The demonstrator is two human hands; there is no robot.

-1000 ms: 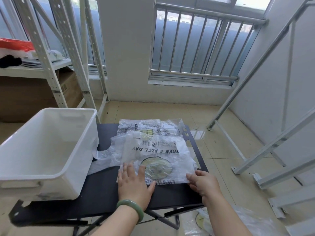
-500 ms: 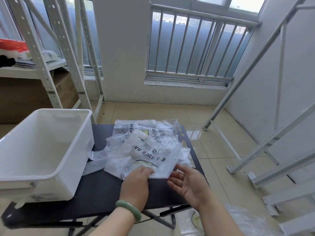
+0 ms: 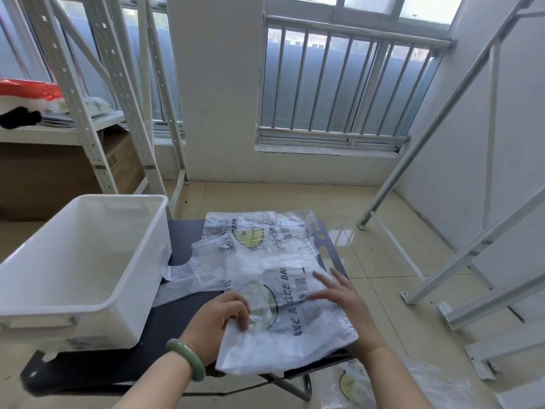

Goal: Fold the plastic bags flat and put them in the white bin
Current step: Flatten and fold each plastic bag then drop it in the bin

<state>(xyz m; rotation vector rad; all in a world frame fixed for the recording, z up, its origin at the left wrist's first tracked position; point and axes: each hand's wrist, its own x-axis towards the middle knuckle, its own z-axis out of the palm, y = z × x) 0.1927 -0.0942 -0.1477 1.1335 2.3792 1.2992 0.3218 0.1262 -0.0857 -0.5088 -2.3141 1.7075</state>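
**Both hands on the top bag, near right of the table**

Left hand (image 3: 218,321), pale green bangle (image 3: 186,359) on the wrist: fingers curled over the left edge of a translucent white printed plastic bag (image 3: 295,329) with black lettering and a yellow-green round print, pinching that edge. Right hand (image 3: 349,305): fingers straight and spread, motion-blurred, lying flat on the bag's right part and gripping nothing.

The bag is wrinkled and partly folded. It lies on the near right part of the black folding table (image 3: 177,317), its near corner close to the table's near edge.

A second flat printed bag (image 3: 256,231) of the same kind lies on the far part of the table, partly under the first. A crumpled clear plain bag (image 3: 191,273) lies left of those two, just beside the bin.

The white rectangular plastic bin (image 3: 88,261) stands on the left part of the table, open top up, its left side hanging past the table edge.

Another printed bag (image 3: 354,382) lies on the beige tiled floor (image 3: 368,252), below the table's near right corner.

Far left: white perforated metal shelf rack (image 3: 88,119), brown cardboard box (image 3: 59,172) under its shelf, red plastic item (image 3: 26,88) on the shelf. Far centre: barred window (image 3: 339,90). Right: white metal frame pieces (image 3: 472,253) slanting by the wall.
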